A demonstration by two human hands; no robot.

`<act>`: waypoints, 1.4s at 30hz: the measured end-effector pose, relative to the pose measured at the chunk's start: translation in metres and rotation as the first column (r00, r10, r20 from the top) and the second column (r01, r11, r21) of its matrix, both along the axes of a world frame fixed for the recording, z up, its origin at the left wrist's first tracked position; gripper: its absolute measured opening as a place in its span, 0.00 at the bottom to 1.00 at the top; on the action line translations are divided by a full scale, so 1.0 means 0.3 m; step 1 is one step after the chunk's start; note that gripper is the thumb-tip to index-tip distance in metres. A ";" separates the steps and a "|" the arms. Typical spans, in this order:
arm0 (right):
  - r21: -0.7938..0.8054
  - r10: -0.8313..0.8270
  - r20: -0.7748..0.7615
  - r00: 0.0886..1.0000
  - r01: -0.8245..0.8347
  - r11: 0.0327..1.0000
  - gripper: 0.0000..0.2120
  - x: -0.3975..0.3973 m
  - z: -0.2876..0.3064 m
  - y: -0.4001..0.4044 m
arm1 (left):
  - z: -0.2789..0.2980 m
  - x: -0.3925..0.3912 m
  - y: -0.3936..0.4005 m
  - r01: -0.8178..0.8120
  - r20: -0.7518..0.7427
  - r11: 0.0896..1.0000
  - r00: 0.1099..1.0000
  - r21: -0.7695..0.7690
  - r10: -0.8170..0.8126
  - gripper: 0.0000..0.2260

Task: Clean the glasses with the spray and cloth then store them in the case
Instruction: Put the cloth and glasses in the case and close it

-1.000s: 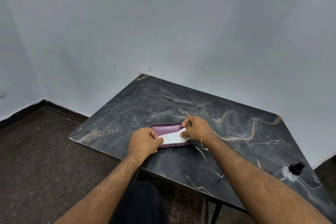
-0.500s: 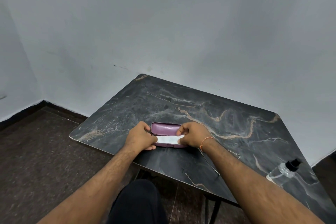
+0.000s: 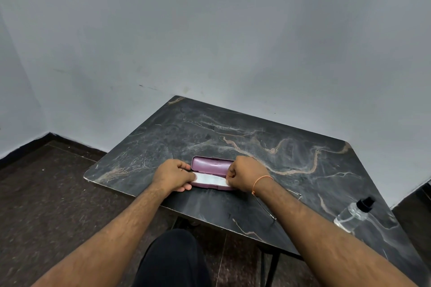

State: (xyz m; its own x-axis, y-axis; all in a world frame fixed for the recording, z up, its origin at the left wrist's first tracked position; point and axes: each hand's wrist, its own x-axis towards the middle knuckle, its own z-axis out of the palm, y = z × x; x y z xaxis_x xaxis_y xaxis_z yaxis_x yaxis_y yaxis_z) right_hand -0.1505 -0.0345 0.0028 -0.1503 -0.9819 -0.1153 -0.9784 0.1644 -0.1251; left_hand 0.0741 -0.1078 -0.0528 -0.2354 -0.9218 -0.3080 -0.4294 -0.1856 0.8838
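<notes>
Two hands meet over the open purple case (image 3: 211, 166), which lies near the middle of the dark marbled counter (image 3: 163, 137) with its lid raised toward twelve o'clock. The left hand (image 3: 173, 176) has its grip curled tight on the nine o'clock end of the white cloth (image 3: 211, 180), thumb and fingers pinching it; the right hand (image 3: 245, 173) is fisted with its grip closed on the three o'clock end. Between them the cloth stretches flat across the case's lower half. A thin orange thread (image 3: 260, 183) circles the right wrist. The glasses (image 3: 268, 211) lie on the counter at about four o'clock from the case, mostly hidden under the right forearm, only thin wire parts showing. A clear spray bottle (image 3: 352, 214) with a black top lies tilted near the counter's edge, farther out at four o'clock, well apart from the case
</notes>
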 end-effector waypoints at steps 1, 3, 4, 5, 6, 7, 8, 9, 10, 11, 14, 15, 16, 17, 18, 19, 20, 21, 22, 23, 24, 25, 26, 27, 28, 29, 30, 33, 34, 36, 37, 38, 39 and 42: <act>-0.003 0.009 -0.011 1.000 -0.009 1.000 0.06 0.000 0.001 0.002 | -0.003 0.003 0.000 0.002 -0.017 1.000 1.000 0.003 -0.002 0.13; -0.005 0.033 -0.022 0.999 -0.033 0.999 0.07 -0.006 0.004 0.005 | -0.007 0.010 0.001 -0.001 -0.053 1.000 0.999 0.011 0.001 0.13; -0.011 0.040 -0.019 0.999 -0.041 0.999 0.08 -0.012 0.007 0.009 | -0.008 0.013 0.003 -0.003 -0.070 1.000 0.998 0.012 0.004 0.13; -0.022 0.039 -0.015 0.999 -0.039 0.999 0.09 -0.022 0.013 0.017 | -0.009 0.015 0.006 -0.006 -0.086 1.000 0.996 0.012 0.007 0.13; -0.038 0.032 -0.004 0.999 -0.032 0.999 0.10 -0.036 0.019 0.028 | -0.010 0.016 0.010 -0.008 -0.097 1.000 0.995 0.010 0.009 0.13; -0.055 0.018 0.008 1.000 -0.018 0.998 0.11 -0.051 0.027 0.043 | -0.013 0.018 0.012 -0.010 -0.105 1.000 0.994 0.005 0.011 0.13; -0.080 -0.001 0.020 1.000 0.002 0.997 0.11 -0.072 0.035 0.063 | -0.016 0.018 0.014 -0.010 -0.109 1.000 0.994 -0.006 0.009 0.12; -0.106 -0.025 0.029 0.999 0.028 0.994 0.12 -0.098 0.041 0.087 | -0.018 0.020 0.016 -0.007 -0.111 1.000 0.994 -0.018 0.005 0.12; -0.138 -0.051 0.041 0.998 0.056 0.989 0.12 -0.128 0.047 0.114 | -0.016 0.022 0.021 -0.007 -0.111 1.000 0.994 -0.027 0.004 0.12; -0.174 -0.078 0.053 0.996 0.086 0.981 0.13 -0.160 0.054 0.145 | -0.014 0.023 0.026 -0.014 -0.111 0.999 0.994 -0.033 0.010 0.11; -0.315 -0.158 0.097 0.983 0.181 0.932 0.14 -0.265 0.053 0.244 | 0.012 0.025 0.053 -0.092 -0.138 0.995 0.987 -0.034 0.086 0.12; -0.348 -0.193 0.114 0.975 0.221 0.911 0.15 -0.296 0.048 0.281 | 0.023 0.025 0.069 -0.137 -0.130 0.989 0.983 -0.055 0.129 0.12; -0.368 -0.223 0.135 0.965 0.258 0.893 0.17 -0.327 0.040 0.317 | 0.033 0.024 0.087 -0.180 -0.086 0.977 0.982 -0.112 0.171 0.13; -0.367 -0.252 0.158 0.955 0.294 0.883 0.19 -0.353 0.029 0.348 | 0.042 0.023 0.110 -0.208 -0.013 0.959 0.978 -0.195 0.209 0.13; -0.356 -0.279 0.183 0.943 0.328 0.875 0.20 -0.377 0.014 0.380 | 0.054 0.016 0.142 -0.217 0.036 0.938 0.971 -0.272 0.235 0.14; -0.327 -0.310 0.210 0.927 0.365 0.871 0.21 -0.397 -0.004 0.407 | 0.064 0.003 0.176 -0.215 0.039 0.922 0.970 -0.322 0.240 0.14; -0.293 -0.336 0.238 0.911 0.397 0.870 0.22 -0.411 -0.020 0.432 | 0.078 -0.018 0.218 -0.201 0.009 0.915 0.976 -0.350 0.218 0.12; -0.253 -0.361 0.266 0.894 0.426 0.869 0.23 -0.420 -0.034 0.453 | 0.087 -0.047 0.260 -0.170 -0.013 0.913 0.984 -0.371 0.178 0.10; -0.215 -0.377 0.295 0.878 0.446 0.869 0.22 -0.423 -0.043 0.469 | 0.090 -0.082 0.301 -0.119 -0.016 0.912 0.992 -0.392 0.122 0.08; -0.179 -0.391 0.339 0.856 0.467 0.866 0.21 -0.424 -0.050 0.483 | 0.083 -0.121 0.340 -0.040 0.015 0.915 0.999 -0.402 0.050 0.07; -0.153 -0.394 0.393 0.830 0.482 0.863 0.20 -0.425 -0.054 0.495 | 0.075 -0.163 0.380 0.051 0.057 0.917 0.998 -0.397 -0.031 0.08; -0.140 -0.394 0.443 0.805 0.496 0.857 0.19 -0.426 -0.057 0.505 | 0.063 -0.202 0.418 0.139 0.096 0.914 0.989 -0.382 -0.110 0.10; -0.137 -0.384 0.482 0.788 0.501 0.855 0.17 -0.433 -0.061 0.513 | 0.047 -0.239 0.450 0.213 0.120 0.906 0.976 -0.365 -0.181 0.14; -0.130 -0.380 0.515 0.768 0.508 0.852 0.16 -0.440 -0.066 0.520 | 0.031 -0.269 0.478 0.267 0.131 0.897 0.963 -0.352 -0.235 0.18; -0.125 -0.373 0.541 0.754 0.510 0.851 0.15 -0.448 -0.073 0.530 | 0.021 -0.293 0.501 0.302 0.129 0.888 0.953 -0.348 -0.273 0.22; -0.117 -0.368 0.560 0.742 0.510 0.852 0.14 -0.457 -0.081 0.539 | 0.016 -0.311 0.519 0.322 0.125 0.881 0.947 -0.346 -0.297 0.26; -0.111 -0.359 0.577 0.734 0.506 0.855 0.12 -0.460 -0.082 0.552 | 0.015 -0.327 0.531 0.339 0.122 0.874 0.941 -0.348 -0.316 0.28; -0.084 -0.336 0.655 0.676 0.508 0.857 0.08 -0.459 -0.086 0.587 | 0.024 -0.356 0.539 0.355 0.117 0.860 0.934 -0.366 -0.337 0.28; -0.085 -0.322 0.681 0.657 0.508 0.857 0.08 -0.461 -0.095 0.599 | 0.030 -0.364 0.538 0.355 0.121 0.856 0.935 -0.375 -0.334 0.26; -0.110 -0.287 0.716 0.636 0.509 0.853 0.09 -0.461 -0.109 0.620 | 0.037 -0.377 0.534 0.356 0.124 0.851 0.934 -0.385 -0.335 0.26; -0.129 -0.273 0.728 0.630 0.516 0.847 0.09 -0.462 -0.122 0.624 | 0.036 -0.380 0.529 0.358 0.125 0.849 0.933 -0.388 -0.336 0.26; -0.147 -0.261 0.736 0.624 0.525 0.838 0.09 -0.467 -0.137 0.628 | 0.034 -0.385 0.526 0.363 0.133 0.845 0.932 -0.393 -0.338 0.26; -0.156 -0.255 0.748 0.613 0.536 0.830 0.09 -0.470 -0.150 0.631 | 0.033 -0.391 0.526 0.367 0.148 0.842 0.930 -0.397 -0.336 0.27; -0.166 -0.233 0.787 0.572 0.559 0.813 0.13 -0.471 -0.178 0.629 | 0.022 -0.399 0.520 0.370 0.165 0.836 0.929 -0.406 -0.331 0.30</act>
